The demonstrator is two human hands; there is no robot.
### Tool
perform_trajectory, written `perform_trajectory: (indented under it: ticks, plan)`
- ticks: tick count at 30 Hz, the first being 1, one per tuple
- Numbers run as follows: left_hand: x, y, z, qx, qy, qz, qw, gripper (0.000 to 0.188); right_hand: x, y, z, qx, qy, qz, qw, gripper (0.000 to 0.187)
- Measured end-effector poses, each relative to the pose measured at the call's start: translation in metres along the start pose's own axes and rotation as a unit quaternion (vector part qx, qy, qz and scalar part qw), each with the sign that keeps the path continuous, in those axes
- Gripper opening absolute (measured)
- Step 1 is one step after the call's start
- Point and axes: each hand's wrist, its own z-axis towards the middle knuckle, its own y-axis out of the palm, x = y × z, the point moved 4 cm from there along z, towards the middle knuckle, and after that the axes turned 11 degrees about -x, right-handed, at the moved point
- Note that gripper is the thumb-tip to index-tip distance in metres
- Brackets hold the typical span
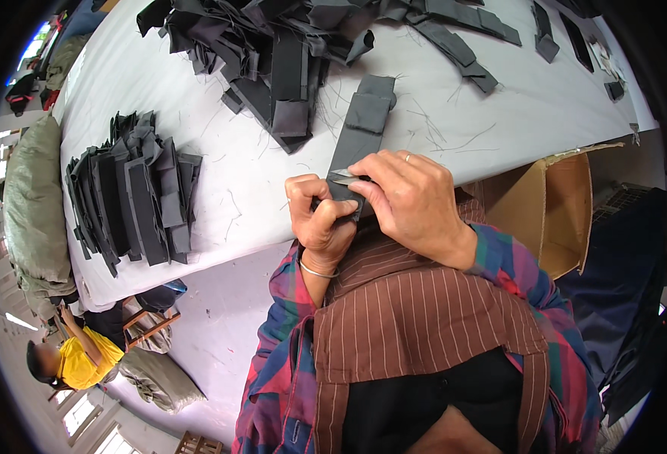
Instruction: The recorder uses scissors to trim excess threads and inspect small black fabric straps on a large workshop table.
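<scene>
A dark grey fabric piece [358,144] with a folded flap at its far end lies slantwise across the table's near edge. My left hand [320,216] is closed on the near end of it, thumb and fingers pinching the cloth. My right hand [413,198] is closed around small metal thread snips [342,178], whose blades lie over the fabric just beyond my left thumb. The handles are hidden inside my right hand.
A loose heap of dark fabric pieces [273,53] covers the far table. A neater stack [133,197] stands at left, more pieces [458,57] at far right. Loose threads [424,132] litter the white tabletop [250,181]. A cardboard box [549,204] stands right; a person in yellow [87,356] sits lower left.
</scene>
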Motion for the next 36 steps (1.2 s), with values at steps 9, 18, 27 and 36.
perform_trajectory:
  ticks: [9, 18, 27, 36]
  plan:
    - [-0.001, 0.001, 0.000, -0.001, 0.002, -0.006, 1.000, 0.032, 0.003, 0.002, 0.000, 0.004, 0.014, 0.067, 0.998, 0.011]
    - [0.002, 0.004, 0.000, -0.005, 0.004, -0.007, 1.000, 0.032, 0.005, 0.003, -0.003, 0.014, 0.008, 0.069, 0.997, 0.010]
    - [-0.021, 0.017, -0.010, 0.130, -0.343, -0.342, 0.865, 0.021, 0.035, -0.008, -0.001, 0.010, 0.121, 0.331, 0.936, 0.025]
    - [-0.012, 0.021, 0.003, -0.012, -0.412, -0.570, 0.711, 0.048, 0.043, 0.005, -0.009, -0.040, 0.079, 0.341, 0.936, 0.034]
